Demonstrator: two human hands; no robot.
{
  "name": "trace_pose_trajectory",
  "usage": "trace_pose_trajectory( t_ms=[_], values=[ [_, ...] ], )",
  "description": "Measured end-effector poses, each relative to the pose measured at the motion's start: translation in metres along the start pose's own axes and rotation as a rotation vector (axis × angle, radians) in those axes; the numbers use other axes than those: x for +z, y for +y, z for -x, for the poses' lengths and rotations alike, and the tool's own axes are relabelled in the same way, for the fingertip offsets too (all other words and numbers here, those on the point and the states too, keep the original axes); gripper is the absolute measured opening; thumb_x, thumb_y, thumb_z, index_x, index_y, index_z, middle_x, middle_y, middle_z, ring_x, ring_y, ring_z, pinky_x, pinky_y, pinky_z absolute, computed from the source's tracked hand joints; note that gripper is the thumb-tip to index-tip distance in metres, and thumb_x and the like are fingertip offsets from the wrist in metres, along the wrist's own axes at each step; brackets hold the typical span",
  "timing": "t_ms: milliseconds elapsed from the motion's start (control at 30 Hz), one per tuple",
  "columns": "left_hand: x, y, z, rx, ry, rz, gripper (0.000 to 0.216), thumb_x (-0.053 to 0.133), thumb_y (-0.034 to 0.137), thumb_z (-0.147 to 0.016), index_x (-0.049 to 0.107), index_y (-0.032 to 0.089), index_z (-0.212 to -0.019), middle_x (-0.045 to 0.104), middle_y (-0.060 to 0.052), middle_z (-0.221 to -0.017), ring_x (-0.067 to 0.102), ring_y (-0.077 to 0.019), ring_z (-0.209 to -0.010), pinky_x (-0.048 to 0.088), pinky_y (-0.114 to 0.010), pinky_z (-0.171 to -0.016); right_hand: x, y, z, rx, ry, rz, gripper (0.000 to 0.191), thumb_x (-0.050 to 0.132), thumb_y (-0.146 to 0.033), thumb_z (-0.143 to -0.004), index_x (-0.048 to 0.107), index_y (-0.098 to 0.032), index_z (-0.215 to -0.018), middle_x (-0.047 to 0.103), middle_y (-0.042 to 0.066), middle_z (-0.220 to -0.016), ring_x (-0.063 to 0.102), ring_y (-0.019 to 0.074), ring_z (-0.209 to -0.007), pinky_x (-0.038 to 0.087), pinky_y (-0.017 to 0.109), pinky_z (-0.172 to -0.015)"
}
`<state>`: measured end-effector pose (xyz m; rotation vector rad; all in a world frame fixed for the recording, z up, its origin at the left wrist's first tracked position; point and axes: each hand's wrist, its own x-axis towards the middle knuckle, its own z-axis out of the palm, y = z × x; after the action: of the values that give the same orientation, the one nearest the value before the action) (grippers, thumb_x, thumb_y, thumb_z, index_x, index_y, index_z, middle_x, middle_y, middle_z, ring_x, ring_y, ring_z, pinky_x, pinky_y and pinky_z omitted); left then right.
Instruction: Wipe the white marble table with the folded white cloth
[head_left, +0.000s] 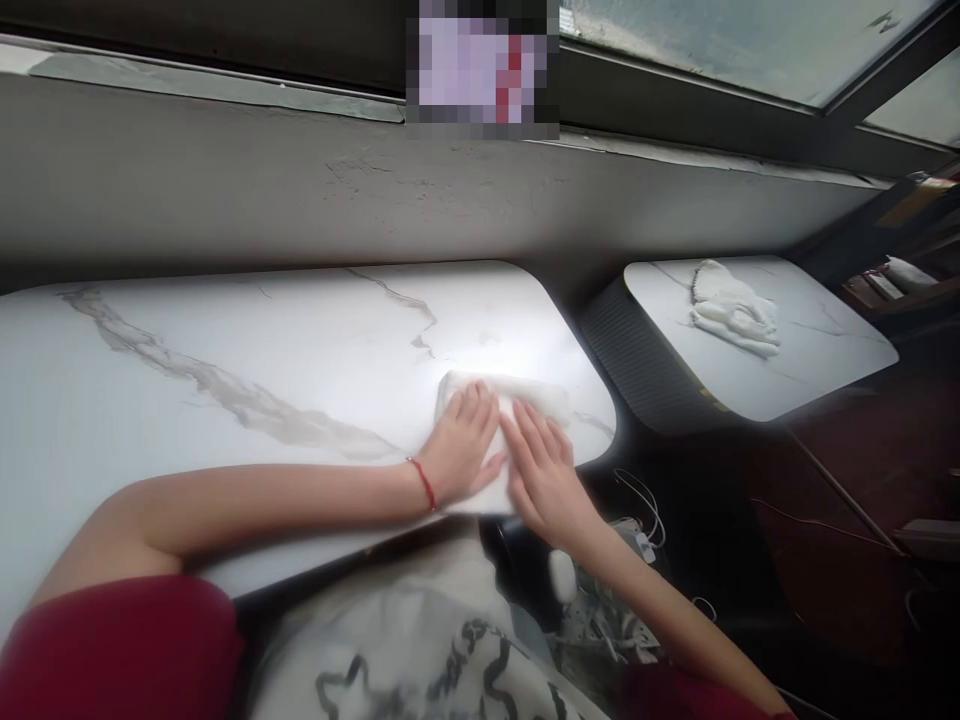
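Note:
A folded white cloth [551,393] lies near the right front corner of the marble-patterned white table [225,330]. Both hands rest on it side by side. My left hand [465,440], with a red cord bracelet [423,484] at the wrist, lies flat on the cloth's left part, fingers stretched forward. My right hand [544,470] rests on the right part with fingers extended and angled toward the left. Both palms face down, hiding the middle of the cloth. Neither hand appears to grip it.
To the right stands a smaller marble-topped table [817,350] with a crumpled white cloth [735,310] on it. A grey wall [262,190] runs behind both tables. Below the table's right corner are white cables [649,510] and clutter. A printed pale fabric [420,650] covers my lap.

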<state>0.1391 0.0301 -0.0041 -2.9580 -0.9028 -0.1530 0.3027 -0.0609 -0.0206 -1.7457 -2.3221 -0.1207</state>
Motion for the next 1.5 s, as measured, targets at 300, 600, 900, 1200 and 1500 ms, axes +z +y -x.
trace_pose_trajectory(
  t_ms=[300,600,900,1200,1500],
  values=[
    [0.005,-0.065,-0.027,-0.133,0.047,0.029,0.068,0.042,0.041,-0.1,0.041,-0.006,-0.149,0.041,-0.03,-0.155,0.039,-0.0396,-0.146,0.032,-0.048,-0.118,0.025,0.025,-0.084,-0.091,0.016,-0.006,0.073,0.03,-0.022,-0.099,-0.002,-0.022,-0.165,0.026,0.013,-0.168,0.023,0.0297,-0.156,0.024,0.053,-0.123],
    [0.012,-0.163,-0.048,-0.371,0.106,0.038,0.068,0.038,0.046,-0.101,0.04,0.001,-0.152,0.04,-0.024,-0.158,0.037,-0.0348,-0.147,0.028,-0.047,-0.118,0.061,0.04,-0.212,-0.211,-0.032,-0.018,0.063,0.027,-0.027,-0.099,0.03,-0.015,-0.16,0.026,0.011,-0.168,0.023,0.0293,-0.155,0.02,0.049,-0.123],
    [0.018,-0.202,-0.055,-0.507,0.118,0.059,0.068,0.038,0.046,-0.101,0.038,0.003,-0.153,0.036,-0.022,-0.161,0.034,-0.0351,-0.147,0.025,-0.047,-0.12,0.076,0.046,-0.274,-0.268,-0.07,-0.105,0.062,0.03,-0.028,-0.097,0.034,-0.015,-0.158,0.028,0.011,-0.167,0.026,0.0283,-0.153,0.02,0.049,-0.123],
    [0.017,-0.212,-0.059,-0.531,0.121,0.041,0.065,0.04,0.045,-0.101,0.039,0.005,-0.153,0.038,-0.021,-0.159,0.036,-0.0334,-0.145,0.028,-0.045,-0.118,0.078,0.038,-0.286,-0.215,-0.041,-0.1,0.06,0.03,-0.028,-0.098,0.038,-0.013,-0.156,0.032,0.012,-0.166,0.029,0.0264,-0.152,0.02,0.046,-0.123],
    [0.013,-0.198,-0.044,-0.507,0.081,-0.013,0.065,0.04,0.043,-0.102,0.038,0.003,-0.154,0.036,-0.023,-0.161,0.037,-0.0352,-0.146,0.028,-0.047,-0.118,0.081,0.022,-0.262,-0.21,0.037,-0.092,0.06,0.028,-0.024,-0.098,0.04,-0.01,-0.155,0.037,0.017,-0.162,0.034,0.0288,-0.149,0.022,0.05,-0.12]
  ],
)
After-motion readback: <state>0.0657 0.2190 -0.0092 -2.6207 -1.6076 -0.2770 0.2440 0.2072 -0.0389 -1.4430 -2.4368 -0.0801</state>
